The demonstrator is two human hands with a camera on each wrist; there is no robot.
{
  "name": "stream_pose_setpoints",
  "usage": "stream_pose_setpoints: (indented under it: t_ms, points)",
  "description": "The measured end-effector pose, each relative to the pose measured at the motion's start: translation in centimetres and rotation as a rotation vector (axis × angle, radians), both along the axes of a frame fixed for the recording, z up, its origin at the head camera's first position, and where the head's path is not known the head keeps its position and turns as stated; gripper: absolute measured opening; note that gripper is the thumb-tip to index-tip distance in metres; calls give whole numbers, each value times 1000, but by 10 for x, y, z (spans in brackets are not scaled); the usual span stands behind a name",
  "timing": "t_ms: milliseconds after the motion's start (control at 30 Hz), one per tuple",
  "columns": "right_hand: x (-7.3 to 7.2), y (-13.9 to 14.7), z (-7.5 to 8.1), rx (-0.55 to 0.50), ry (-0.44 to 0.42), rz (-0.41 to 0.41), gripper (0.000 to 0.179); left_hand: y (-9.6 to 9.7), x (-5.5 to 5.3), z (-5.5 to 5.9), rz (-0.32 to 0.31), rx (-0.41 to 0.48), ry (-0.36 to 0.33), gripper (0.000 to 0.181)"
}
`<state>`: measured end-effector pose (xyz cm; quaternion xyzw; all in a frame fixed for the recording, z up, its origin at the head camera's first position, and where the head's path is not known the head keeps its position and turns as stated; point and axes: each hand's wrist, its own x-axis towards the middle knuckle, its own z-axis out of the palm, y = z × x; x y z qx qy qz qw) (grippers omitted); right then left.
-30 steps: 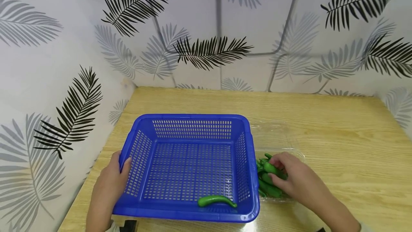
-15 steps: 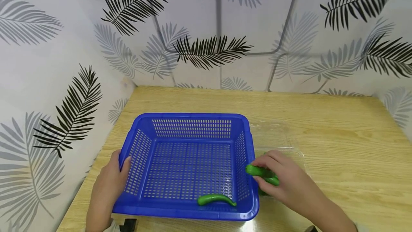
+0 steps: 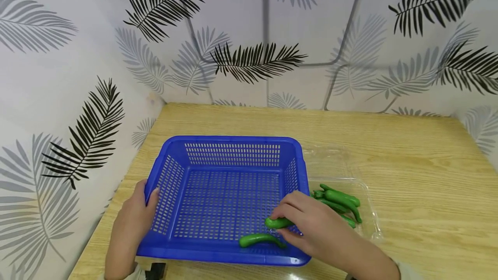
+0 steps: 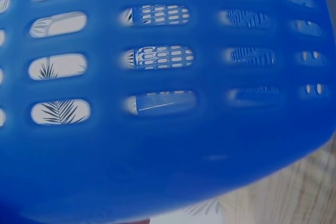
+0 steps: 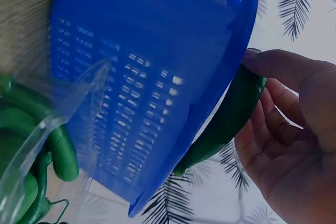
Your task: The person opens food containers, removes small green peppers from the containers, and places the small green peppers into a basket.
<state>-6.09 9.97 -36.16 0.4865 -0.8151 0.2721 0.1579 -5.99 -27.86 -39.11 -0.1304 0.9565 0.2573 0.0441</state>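
My left hand (image 3: pixel 131 217) grips the left rim of a blue perforated plastic basket (image 3: pixel 233 202), thumb over the edge. The left wrist view is filled by that basket's slotted side wall (image 4: pixel 157 150). Over the basket's right front corner, my right hand (image 3: pixel 315 228) pinches a green chili pepper (image 3: pixel 277 223) between thumb and fingers. In the right wrist view this pepper (image 5: pixel 231 114) shows beside the basket's rim, held at one end by the hand (image 5: pixel 294 124). Another green pepper (image 3: pixel 260 240) lies on the basket floor near the front wall.
Right of the basket stands a clear plastic clamshell box (image 3: pixel 371 202) with its lid folded back, holding several green peppers (image 3: pixel 342 202). All of it rests on a wood-grain table (image 3: pixel 420 176). Leaf-patterned walls (image 3: pixel 249 20) rise behind and at the left.
My right hand has picked a pepper out of the clear box and carried it left over the basket's rim. The left hand and the basket have stayed in place.
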Motion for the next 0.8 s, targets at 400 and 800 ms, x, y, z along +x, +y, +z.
stream_pose_setpoints:
  t_ms: [400, 800]
  points:
    - [-4, -38, -15, 241, -66, 62, 22, -1, 0, -3, 0, 9, -4, 65]
    - [-14, -54, -35, 486, -132, 1, 15, 0, 1, 0, 4, 6, 13, 62]
